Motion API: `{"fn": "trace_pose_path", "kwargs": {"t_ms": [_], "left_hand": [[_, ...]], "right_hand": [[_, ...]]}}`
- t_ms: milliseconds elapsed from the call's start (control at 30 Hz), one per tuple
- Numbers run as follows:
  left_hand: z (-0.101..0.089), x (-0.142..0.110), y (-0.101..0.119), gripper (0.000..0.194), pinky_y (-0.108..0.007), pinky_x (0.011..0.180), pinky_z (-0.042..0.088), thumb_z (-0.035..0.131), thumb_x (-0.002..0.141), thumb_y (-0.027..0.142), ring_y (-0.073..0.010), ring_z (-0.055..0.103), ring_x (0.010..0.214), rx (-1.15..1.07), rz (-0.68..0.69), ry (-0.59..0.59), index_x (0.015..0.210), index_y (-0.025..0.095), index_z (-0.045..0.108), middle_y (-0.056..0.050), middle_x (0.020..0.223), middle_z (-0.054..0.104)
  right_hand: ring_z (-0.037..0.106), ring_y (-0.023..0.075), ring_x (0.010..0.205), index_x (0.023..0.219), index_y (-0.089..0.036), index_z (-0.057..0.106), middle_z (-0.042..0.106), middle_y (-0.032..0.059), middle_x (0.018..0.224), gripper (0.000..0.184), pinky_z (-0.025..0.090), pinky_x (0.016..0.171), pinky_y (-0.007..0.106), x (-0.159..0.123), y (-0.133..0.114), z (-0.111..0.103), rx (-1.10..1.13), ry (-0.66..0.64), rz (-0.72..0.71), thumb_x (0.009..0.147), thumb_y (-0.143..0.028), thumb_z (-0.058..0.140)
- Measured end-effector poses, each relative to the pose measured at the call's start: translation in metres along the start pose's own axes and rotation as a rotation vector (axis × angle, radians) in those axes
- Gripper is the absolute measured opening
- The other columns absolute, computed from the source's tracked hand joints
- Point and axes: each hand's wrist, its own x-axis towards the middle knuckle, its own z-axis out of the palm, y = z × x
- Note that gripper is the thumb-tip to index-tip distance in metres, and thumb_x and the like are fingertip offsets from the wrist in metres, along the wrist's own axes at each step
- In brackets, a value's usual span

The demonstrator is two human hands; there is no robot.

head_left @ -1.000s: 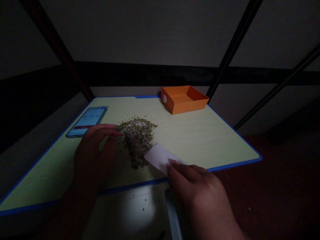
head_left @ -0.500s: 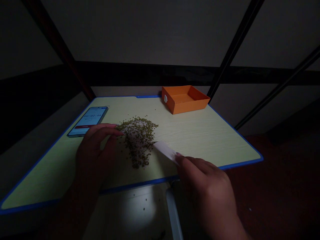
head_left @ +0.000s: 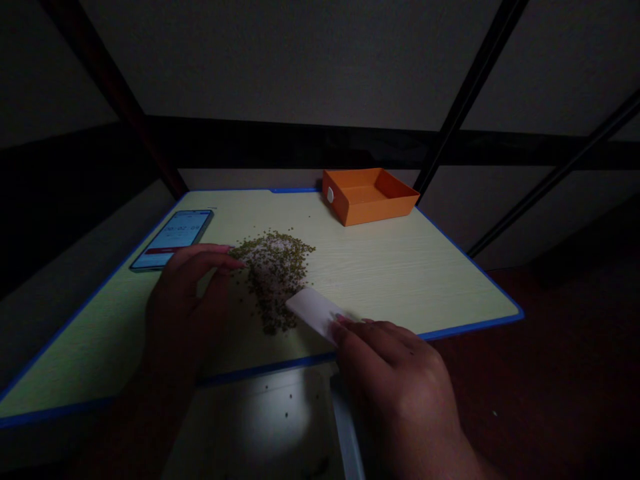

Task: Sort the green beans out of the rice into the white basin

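A loose pile of small green grains mixed with white ones (head_left: 275,263) lies spread on the table. My right hand (head_left: 400,377) pinches a flat white card-like piece (head_left: 313,311) between thumb and fingers. Its far edge meets the lower right side of the pile. At the pile's left edge is my left hand (head_left: 187,290), with fingers stretched out and the thumb apart from them. Nothing shows in its grasp. The palm side is dark and partly hidden.
The pale table (head_left: 400,280) has a blue rim. A phone (head_left: 180,230) with a lit timer lies at the left, just beyond my left hand. An orange open box (head_left: 380,210) stands at the back right. Below the front edge, a few grains lie on a pale surface (head_left: 270,420).
My right hand has moved left and slightly toward me, bringing the white card-like piece against the pile's lower right side. My left hand stays nearly in place.
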Motion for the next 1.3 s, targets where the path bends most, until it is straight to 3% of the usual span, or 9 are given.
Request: {"fn": "trace_pose_path", "kwargs": {"t_ms": [333,1067,1300], "left_hand": [[0.0,0.0,0.002,0.015,-0.047,0.103,0.046,0.054,0.085,0.034,-0.0213,0.063,0.107,-0.011,-0.021,-0.002,0.081,0.029,0.068,-0.001,0.106,0.067],[-0.001,-0.001,0.005,0.014,-0.045,0.105,0.045,0.055,0.086,0.032,-0.0195,0.063,0.108,0.009,-0.027,-0.002,0.081,0.031,0.068,0.002,0.107,0.068],[0.0,0.0,0.002,0.014,-0.046,0.105,0.045,0.055,0.085,0.033,-0.0206,0.063,0.108,0.003,-0.016,-0.003,0.08,0.031,0.068,0.001,0.105,0.068]], "right_hand": [[0.075,0.0231,0.065,0.092,-0.014,0.076,0.081,0.0082,0.089,0.024,0.061,0.055,0.033,0.004,0.0,-0.002,-0.043,-0.026,-0.026,0.08,-0.003,0.058],[0.074,0.0244,0.062,0.088,-0.014,0.076,0.08,0.0096,0.085,0.028,0.06,0.053,0.035,0.008,0.0,0.001,-0.09,-0.021,0.006,0.08,-0.001,0.053],[0.073,0.02,0.064,0.088,-0.017,0.075,0.08,0.0093,0.084,0.023,0.055,0.056,0.028,0.01,0.01,0.007,-0.136,-0.028,0.079,0.083,-0.006,0.055]]}}
